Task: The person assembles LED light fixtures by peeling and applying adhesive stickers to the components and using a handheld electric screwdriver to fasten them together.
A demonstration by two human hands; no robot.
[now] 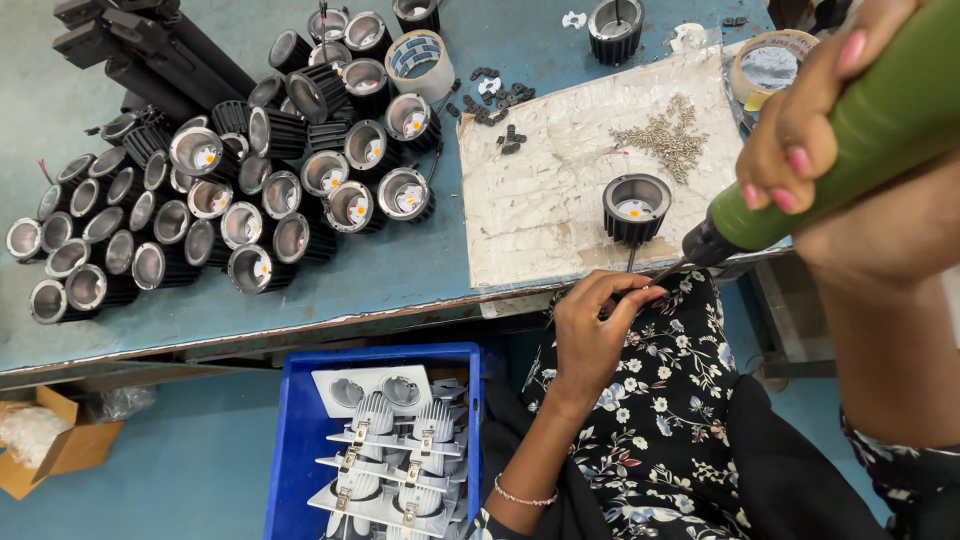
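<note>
My right hand (800, 120) grips a green electric screwdriver (860, 140), held at a slant with its tip pointing down and left. My left hand (595, 325) sits over my lap with fingertips pinched around the screwdriver's bit (665, 272); whether a screw is between them I cannot tell. Just above, a black finned lamp housing (636, 207) with a yellow LED chip stands upright on a worn white board (560, 190). A pile of small screws (670, 135) lies on that board to the upper right.
Many black lamp housings (250, 190) crowd the left of the blue bench (400, 270). Tape rolls (420, 60), small black clips (495, 100) and another housing (614, 28) lie behind. A blue crate (300, 440) of white fittings stands on the floor, a cardboard box (60, 450) at left.
</note>
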